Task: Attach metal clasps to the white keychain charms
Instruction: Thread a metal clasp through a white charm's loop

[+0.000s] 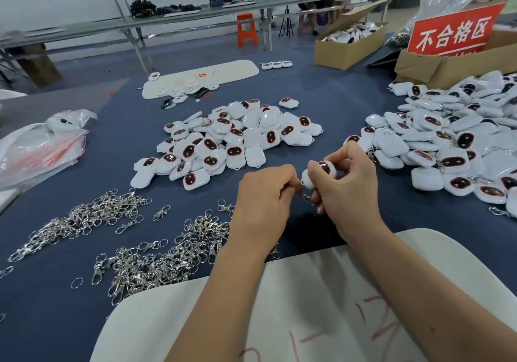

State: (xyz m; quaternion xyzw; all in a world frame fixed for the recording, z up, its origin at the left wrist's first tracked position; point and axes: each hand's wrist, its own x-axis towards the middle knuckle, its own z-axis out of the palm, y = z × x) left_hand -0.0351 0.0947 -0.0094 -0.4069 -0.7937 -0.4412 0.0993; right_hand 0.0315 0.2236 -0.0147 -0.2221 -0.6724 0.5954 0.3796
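Right hand (347,182) had its grip curled round one white charm (319,172): glossy rounded-square plastic shell, dark oval window with red rim facing up-left. Charm was held above the surface, between both hands. Left hand (265,193) was pinching a small metal clasp (306,195) right at the charm's lower edge; fingers curled tight, clasp mostly hidden (couldn't tell whether it was hooked on).

Under the forearms lay a white foam board (307,305), matte, rounded corners, red marker scrawl. It sat on the surface (117,143), covered in dark blue felt-like cloth.

To the left, two loose heaps of shiny silver clasps (156,255): swivel hooks with split rings, tangled; the second heap (81,219) sat farther left. A few strays lay between them.

Ahead, a pile of white charms (226,140), same smooth shells, some face-up, some face-down. At right, a larger pile (453,140) with bits of metal showing among the shells.

Far left, a crinkled clear plastic bag (42,149) with red print. At the far side, a second white foam board (201,77) carried a few parts. Far right: an open cardboard box (349,42) holding more white pieces, another cardboard box (436,67), and a red sign (453,30) with white characters.
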